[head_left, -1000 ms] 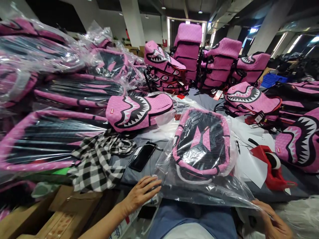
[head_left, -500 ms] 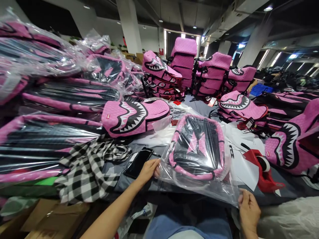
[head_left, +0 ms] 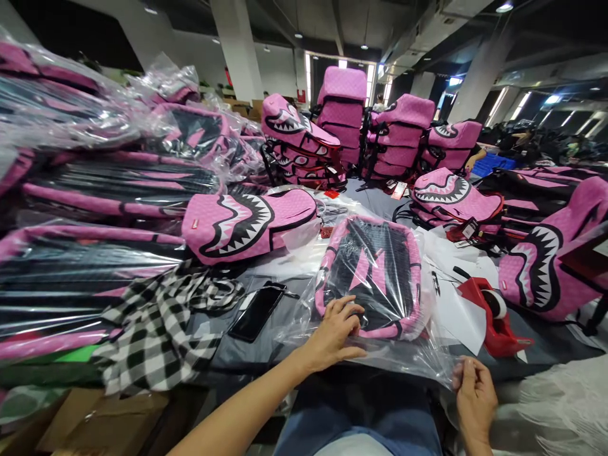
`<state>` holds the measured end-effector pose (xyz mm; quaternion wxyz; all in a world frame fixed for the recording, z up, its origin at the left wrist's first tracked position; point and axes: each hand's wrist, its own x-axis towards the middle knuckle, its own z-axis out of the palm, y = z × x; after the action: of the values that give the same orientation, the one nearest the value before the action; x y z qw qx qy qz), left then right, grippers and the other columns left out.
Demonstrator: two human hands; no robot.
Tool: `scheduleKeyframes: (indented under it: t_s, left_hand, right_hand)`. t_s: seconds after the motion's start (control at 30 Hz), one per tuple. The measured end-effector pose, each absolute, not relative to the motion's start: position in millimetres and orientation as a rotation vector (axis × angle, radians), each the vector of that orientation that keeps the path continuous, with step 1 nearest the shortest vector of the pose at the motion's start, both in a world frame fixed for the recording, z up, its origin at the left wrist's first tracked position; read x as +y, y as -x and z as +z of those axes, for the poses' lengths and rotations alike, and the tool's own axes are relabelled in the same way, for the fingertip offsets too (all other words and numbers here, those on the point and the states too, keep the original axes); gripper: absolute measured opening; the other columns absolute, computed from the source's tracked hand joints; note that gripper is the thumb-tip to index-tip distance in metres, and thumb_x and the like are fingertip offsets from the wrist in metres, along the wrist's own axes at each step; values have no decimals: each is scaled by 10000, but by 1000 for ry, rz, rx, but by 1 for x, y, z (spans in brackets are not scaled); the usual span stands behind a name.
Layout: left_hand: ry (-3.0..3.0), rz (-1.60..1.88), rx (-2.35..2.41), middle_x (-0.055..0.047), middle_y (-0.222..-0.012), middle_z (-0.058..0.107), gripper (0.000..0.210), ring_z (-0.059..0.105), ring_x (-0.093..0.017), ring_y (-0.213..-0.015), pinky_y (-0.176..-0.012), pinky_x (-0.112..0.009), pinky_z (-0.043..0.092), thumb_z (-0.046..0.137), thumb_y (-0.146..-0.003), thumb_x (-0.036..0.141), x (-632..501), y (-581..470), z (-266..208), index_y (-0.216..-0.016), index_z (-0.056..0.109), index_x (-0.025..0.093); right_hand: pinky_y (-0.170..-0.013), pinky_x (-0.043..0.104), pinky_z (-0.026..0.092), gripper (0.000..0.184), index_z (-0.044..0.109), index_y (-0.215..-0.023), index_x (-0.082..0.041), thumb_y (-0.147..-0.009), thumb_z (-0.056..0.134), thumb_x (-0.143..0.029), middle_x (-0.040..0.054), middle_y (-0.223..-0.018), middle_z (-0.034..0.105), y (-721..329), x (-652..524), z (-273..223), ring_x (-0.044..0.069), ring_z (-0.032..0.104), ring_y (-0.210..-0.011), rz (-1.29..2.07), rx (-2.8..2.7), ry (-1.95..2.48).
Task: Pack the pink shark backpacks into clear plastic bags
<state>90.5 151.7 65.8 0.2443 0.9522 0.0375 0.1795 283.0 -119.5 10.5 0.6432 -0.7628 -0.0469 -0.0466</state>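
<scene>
A pink and black backpack lies back side up inside a clear plastic bag at the table's front edge. My left hand rests on its lower left part over the plastic, fingers spread and holding nothing. At the lower right, my right hand pinches the corner of the bag's open end between thumb and fingers. The bag's loose end spreads toward me, past the backpack's bottom.
Left are stacked bagged backpacks, a checkered cloth and a phone. An unbagged pink backpack lies behind. Right are a red tape dispenser, paper sheets and more backpacks. Several stacks stand at the back.
My left hand has let go of the bag's left corner and moved right onto the bagged backpack. My right hand keeps its pinch on the right corner. The view has shifted slightly.
</scene>
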Motion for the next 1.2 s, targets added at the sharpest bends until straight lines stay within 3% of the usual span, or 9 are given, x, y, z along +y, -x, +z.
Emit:
scheduleKeyframes:
  t_s: [0.17,0.3,0.4,0.5,0.6,0.7,0.9,1.03,1.2]
  left_hand:
    - [-2529,514,90,-36,-1197,719,78,465,-267,-1363,-1121,-474,292,682,-946,273,162,-84,68,-885,663,229]
    - [-2255,345,155,-40,-1006,750,195,548,-273,-1235,-1088,-456,332,724,-893,318,180,-108,67,-738,685,207]
    - [-2046,184,190,-66,-940,734,334,643,-233,-998,-910,-356,469,778,-794,405,195,-130,63,-593,646,173]
    - [-1994,142,172,-76,-939,729,388,654,-190,-851,-775,-301,498,774,-754,472,202,-140,61,-563,642,161]
    - [-1964,127,155,-74,-936,731,384,644,-196,-878,-794,-298,491,765,-739,494,201,-137,60,-567,660,167]
    - [-1959,136,182,-74,-942,734,350,626,-220,-956,-855,-310,476,751,-740,485,199,-132,60,-583,672,183]
    - [-1993,73,229,-85,-1004,714,338,612,-247,-1000,-929,-344,460,681,-751,484,200,-131,59,-583,652,192]
    - [-2027,39,231,-97,-1006,707,381,607,-266,-1015,-947,-366,457,646,-752,529,198,-131,62,-571,638,193]
    - [-2033,24,253,-102,-1027,704,422,613,-268,-985,-913,-361,482,647,-733,583,195,-131,67,-575,624,192]
  right_hand:
    - [-443,253,403,726,619,-910,-187,-700,604,-882,-51,-607,553,-282,-121,9,108,460,-453,-166,-109,1703]
    - [-411,251,384,708,643,-895,-183,-689,637,-860,-47,-582,541,-286,-116,12,116,470,-453,-185,-37,1686]
    - [-386,249,360,730,644,-856,-177,-595,703,-856,-41,-593,553,-293,-111,10,109,457,-447,-88,21,1639]
    - [-366,247,302,750,658,-838,-160,-522,752,-834,-36,-602,569,-303,-115,9,90,402,-414,67,2,1649]
    - [-441,278,414,778,678,-879,-158,-531,713,-853,11,-660,640,-324,-132,16,146,517,-485,121,-37,1740]
    - [-669,360,523,727,694,-897,-180,-618,637,-849,68,-760,691,-355,-158,38,231,631,-670,-107,-154,1964]
    - [-879,454,478,596,682,-853,-187,-773,446,-729,191,-966,650,-422,-187,81,312,607,-887,-480,-315,2395]
    - [-868,448,465,383,615,-655,-229,-727,528,-595,173,-777,658,-454,-193,82,342,628,-889,-357,-248,2447]
    - [-638,353,445,324,605,-506,-232,-659,571,-516,90,-565,647,-473,-192,74,261,624,-636,-140,-193,2399]
